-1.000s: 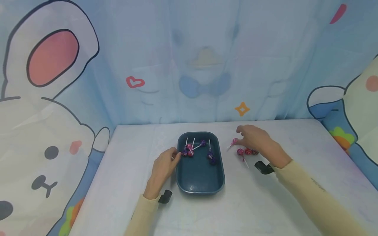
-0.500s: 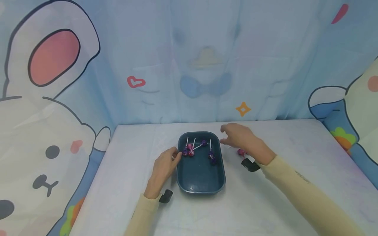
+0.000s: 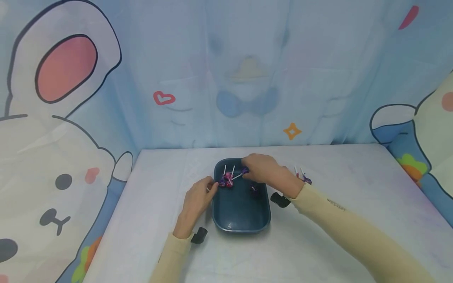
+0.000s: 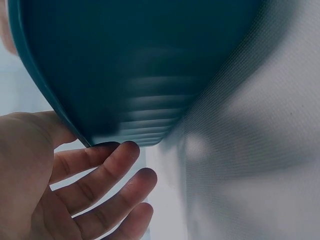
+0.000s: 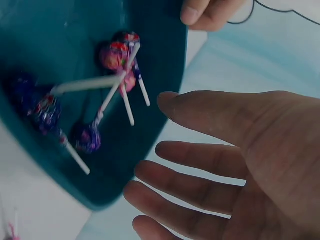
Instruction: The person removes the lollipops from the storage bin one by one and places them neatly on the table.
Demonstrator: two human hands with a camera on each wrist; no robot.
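Observation:
In the head view, a dark teal tray [image 3: 242,216] holds several wrapped lollipops. Red-and-pink lollipops [image 3: 229,180] lie at its left side, and a purple lollipop [image 3: 245,171] is near its far end. Another dark purple lollipop [image 3: 253,188] lies at the right side. My left hand [image 3: 199,198] pinches the tray's left rim between thumb and index finger, its other fingers loose. My right hand [image 3: 265,169] is over the tray's far right corner. In the right wrist view, the right hand's fingers [image 5: 190,160] are spread, holding nothing. Its fingertips are hidden in the head view.
More lollipops [image 3: 306,179] lie on the white table [image 3: 339,173] right of the tray, partly hidden behind the right wrist. A cartoon-printed curtain [image 3: 184,70] hangs behind the table. Black wrist cameras [image 3: 280,199] sit under both wrists.
My right hand has moved left from the lollipops on the table to over the tray. The purple lollipop outside has come into sight behind the wrist. My left hand stays at the rim.

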